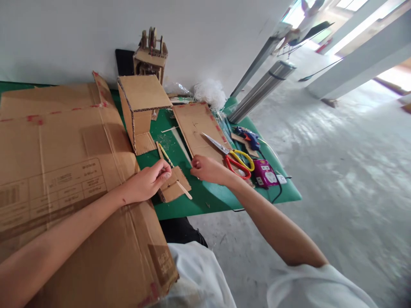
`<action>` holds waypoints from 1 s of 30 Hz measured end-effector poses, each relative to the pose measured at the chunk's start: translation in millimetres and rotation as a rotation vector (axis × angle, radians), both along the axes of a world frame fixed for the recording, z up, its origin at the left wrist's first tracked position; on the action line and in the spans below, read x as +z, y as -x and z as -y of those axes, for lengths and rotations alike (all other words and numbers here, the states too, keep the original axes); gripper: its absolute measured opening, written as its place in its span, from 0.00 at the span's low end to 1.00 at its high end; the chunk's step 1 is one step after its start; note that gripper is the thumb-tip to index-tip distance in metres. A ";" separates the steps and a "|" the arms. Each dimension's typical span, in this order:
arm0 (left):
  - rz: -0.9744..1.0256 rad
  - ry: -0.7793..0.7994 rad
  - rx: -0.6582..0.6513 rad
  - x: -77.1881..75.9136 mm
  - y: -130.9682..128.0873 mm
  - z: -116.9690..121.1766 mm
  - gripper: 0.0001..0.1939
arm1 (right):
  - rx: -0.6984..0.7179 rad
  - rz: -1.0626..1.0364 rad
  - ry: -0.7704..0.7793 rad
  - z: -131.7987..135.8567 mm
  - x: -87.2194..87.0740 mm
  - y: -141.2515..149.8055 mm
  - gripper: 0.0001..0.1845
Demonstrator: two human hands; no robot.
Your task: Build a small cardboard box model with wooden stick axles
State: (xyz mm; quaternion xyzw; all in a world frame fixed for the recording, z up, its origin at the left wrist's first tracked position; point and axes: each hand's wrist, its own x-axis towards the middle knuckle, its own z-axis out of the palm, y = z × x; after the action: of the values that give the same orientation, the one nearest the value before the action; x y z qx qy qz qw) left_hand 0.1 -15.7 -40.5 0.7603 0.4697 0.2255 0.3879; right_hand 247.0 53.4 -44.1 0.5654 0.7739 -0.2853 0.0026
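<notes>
My left hand (150, 182) is closed, resting by the edge of the big flattened cardboard box (64, 141). Whatever its curled fingers hold, if anything, is hidden. Beside it lie a small cardboard piece (180, 174), a wooden craft stick (184, 190) on that piece, and a yellow pencil-like stick (165, 154). My right hand (208, 170) is also closed, thumb and fingers pinched above the green table; I cannot make out anything between them. Close to it are a cardboard sheet (197, 128) and scissors (237, 158) with one red and one yellow handle.
An open cardboard box form (144, 92) stands behind my hands, with a cardboard model (150, 57) farther back. White shredded filler (210, 93), a blue glue gun (247, 137) and a purple power strip (266, 173) lie to the right. A metal post (261, 92) rises at the table's edge.
</notes>
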 end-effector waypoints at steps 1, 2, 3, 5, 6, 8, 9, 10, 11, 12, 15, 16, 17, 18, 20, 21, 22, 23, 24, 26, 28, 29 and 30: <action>0.002 -0.001 0.010 0.2 -0.1 0.2 0.12 | -0.034 -0.074 0.019 5.7 6.0 -5.4 0.03; 0.005 -0.004 0.024 0.3 -0.3 0.5 0.12 | -0.109 -0.244 0.046 13.6 12.5 -11.0 0.03; 0.008 -0.009 0.040 0.3 -0.5 0.7 0.12 | -0.166 -0.451 0.058 23.8 18.8 -16.4 0.04; 0.023 -0.030 0.077 0.0 -0.9 1.1 0.11 | -0.189 -0.778 0.044 49.5 29.3 -24.0 0.11; 0.030 -0.044 0.092 -0.4 -1.0 1.2 0.11 | -0.160 -0.887 0.056 63.7 32.4 -25.2 0.14; 0.035 -0.067 0.113 -1.2 -1.3 1.4 0.11 | -0.118 -0.972 0.101 90.8 33.0 -21.3 0.24; 0.034 -0.072 0.120 -1.5 -1.4 1.5 0.11 | -0.091 -0.973 0.071 101.9 30.7 -16.3 0.30; 0.031 -0.072 0.123 -1.7 -1.5 1.6 0.11 | -0.063 -0.963 0.000 110.5 27.2 -9.8 0.33; 0.028 -0.065 0.122 -1.7 -1.5 1.6 0.11 | -0.064 -0.956 -0.115 116.2 23.0 -2.4 0.35; 0.028 -0.056 0.117 -1.5 -1.6 1.6 0.11 | -0.066 -0.946 -0.237 119.3 18.7 5.4 0.34; 0.053 -0.028 0.100 -0.6 -1.4 1.4 0.11 | -0.057 -0.885 -0.565 116.7 10.9 25.8 0.29; 0.063 -0.018 0.091 -0.4 -1.3 1.3 0.11 | -0.036 -0.838 -0.631 114.1 10.6 30.6 0.28; 0.072 -0.011 0.082 -0.3 -1.1 1.2 0.11 | -0.009 -0.784 -0.674 111.5 11.3 34.3 0.28; 0.077 -0.004 0.073 -0.1 -0.8 1.0 0.11 | 0.020 -0.733 -0.699 109.4 12.6 37.1 0.28; 0.081 0.005 0.059 0.1 -0.3 0.9 0.12 | 0.056 -0.660 -0.721 106.7 15.7 40.2 0.27; 0.083 0.007 0.054 0.2 -0.1 0.9 0.12 | 0.062 -0.635 -0.729 106.1 17.1 41.0 0.26; 0.087 0.008 0.050 0.3 0.1 0.9 0.12 | 0.063 -0.610 -0.731 105.8 18.4 41.6 0.26; 0.093 0.010 0.045 0.4 0.2 1.0 0.12 | 0.061 -0.583 -0.727 105.7 19.4 42.1 0.26; 0.100 0.014 0.043 0.4 0.3 1.0 0.12 | 0.058 -0.553 -0.713 105.6 20.4 42.7 0.26; 0.101 0.014 0.047 0.0 0.6 0.9 0.13 | 0.053 -0.512 -0.674 104.6 22.7 44.5 0.28; 0.084 0.014 0.053 -0.9 1.1 0.3 0.13 | 0.059 -0.509 -0.643 102.0 25.5 47.3 0.28; 0.077 0.017 0.053 -1.5 1.5 -0.1 0.13 | 0.065 -0.517 -0.632 100.1 26.9 48.9 0.28; 0.073 0.023 0.050 -2.0 1.9 -0.5 0.14 | 0.069 -0.522 -0.622 97.8 28.3 50.6 0.28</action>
State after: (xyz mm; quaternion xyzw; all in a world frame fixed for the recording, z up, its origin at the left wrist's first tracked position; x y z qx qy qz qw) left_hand -1.8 -15.2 -42.6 0.7349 0.4767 0.2575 0.4080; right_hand 196.3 -44.4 -15.9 0.4215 0.8165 -0.1712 -0.3554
